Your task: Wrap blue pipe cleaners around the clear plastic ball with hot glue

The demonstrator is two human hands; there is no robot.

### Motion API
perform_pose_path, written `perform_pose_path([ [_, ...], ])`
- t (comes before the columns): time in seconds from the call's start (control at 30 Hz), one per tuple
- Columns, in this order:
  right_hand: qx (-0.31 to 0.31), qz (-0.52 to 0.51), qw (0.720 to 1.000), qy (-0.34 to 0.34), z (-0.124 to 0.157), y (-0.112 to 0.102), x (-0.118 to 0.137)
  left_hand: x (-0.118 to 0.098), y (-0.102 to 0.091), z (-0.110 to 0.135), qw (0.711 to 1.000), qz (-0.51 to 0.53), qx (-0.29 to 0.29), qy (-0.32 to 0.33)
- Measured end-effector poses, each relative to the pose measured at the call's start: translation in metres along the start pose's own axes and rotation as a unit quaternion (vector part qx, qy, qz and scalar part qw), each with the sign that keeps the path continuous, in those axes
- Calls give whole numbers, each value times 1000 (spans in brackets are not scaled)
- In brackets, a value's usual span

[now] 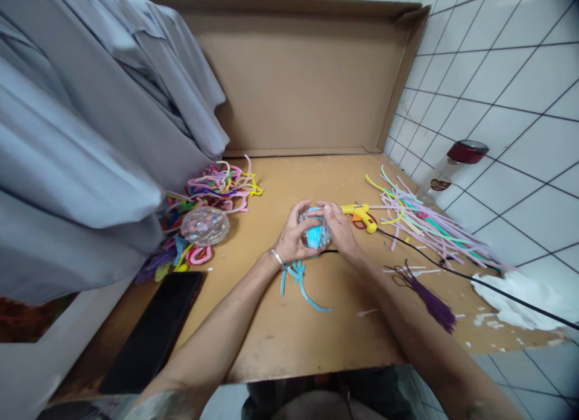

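Note:
In the middle of the table, my left hand (pixel 294 236) wraps around the side of a small clear faceted piece (pixel 324 235), rounded like a little bowl. Bright blue strips (pixel 314 236) run across its face. My right hand (pixel 338 227) is curled against the opposite side, its fingers resting on the top and the blue strips. Loose blue pipe cleaner pieces (pixel 298 275) lie just below my left wrist. Close behind my right hand lies a yellow glue gun (pixel 362 215). My palms hide part of the faceted piece.
At left are tangled coloured pipe cleaners (pixel 221 184), another clear faceted bowl (pixel 205 225) and a black phone (pixel 151 332). Right are lilac pipe cleaners (pixel 429 221), a purple tassel (pixel 429 299), a red-lidded jar (pixel 447 169), white tissue (pixel 515 299) and a black cord (pixel 474 281).

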State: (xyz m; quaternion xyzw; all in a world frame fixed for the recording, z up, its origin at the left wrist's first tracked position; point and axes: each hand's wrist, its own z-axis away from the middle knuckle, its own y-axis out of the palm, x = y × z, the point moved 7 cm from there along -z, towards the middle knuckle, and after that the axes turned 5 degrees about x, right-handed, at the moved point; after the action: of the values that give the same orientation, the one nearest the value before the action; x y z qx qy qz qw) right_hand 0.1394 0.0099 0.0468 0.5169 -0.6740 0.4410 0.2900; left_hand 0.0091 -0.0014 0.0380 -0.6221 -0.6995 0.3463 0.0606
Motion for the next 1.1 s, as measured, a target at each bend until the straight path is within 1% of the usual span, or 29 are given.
perform_pose_path([
  [0.1,-7,-21,999,33,-1,-2,-12,-3,2,0,1000,-24,14,6],
  [0.2,6,-83,995,56,-2,1,-21,-4,4,1,999,-34,22,3],
  [0.3,-8,-134,987,90,-1,0,-29,-5,5,1,999,-36,27,11],
  [0.4,-9,-136,983,126,0,-2,-38,-6,5,1,999,-41,27,19],
  [0.5,9,-71,992,106,-3,-4,-40,-7,5,1,998,-44,29,22],
  [0.63,-5,4,998,67,-4,-8,-34,-5,3,1,999,-34,27,5],
  [0.8,-14,55,998,13,-2,-8,-17,-3,-3,0,1000,-19,8,-14],
  [0.9,-13,49,999,5,-1,-8,-10,1,-2,0,999,-15,10,-32],
  [1.1,4,-26,999,24,0,-6,-3,6,-3,-1,999,16,-9,-39],
])
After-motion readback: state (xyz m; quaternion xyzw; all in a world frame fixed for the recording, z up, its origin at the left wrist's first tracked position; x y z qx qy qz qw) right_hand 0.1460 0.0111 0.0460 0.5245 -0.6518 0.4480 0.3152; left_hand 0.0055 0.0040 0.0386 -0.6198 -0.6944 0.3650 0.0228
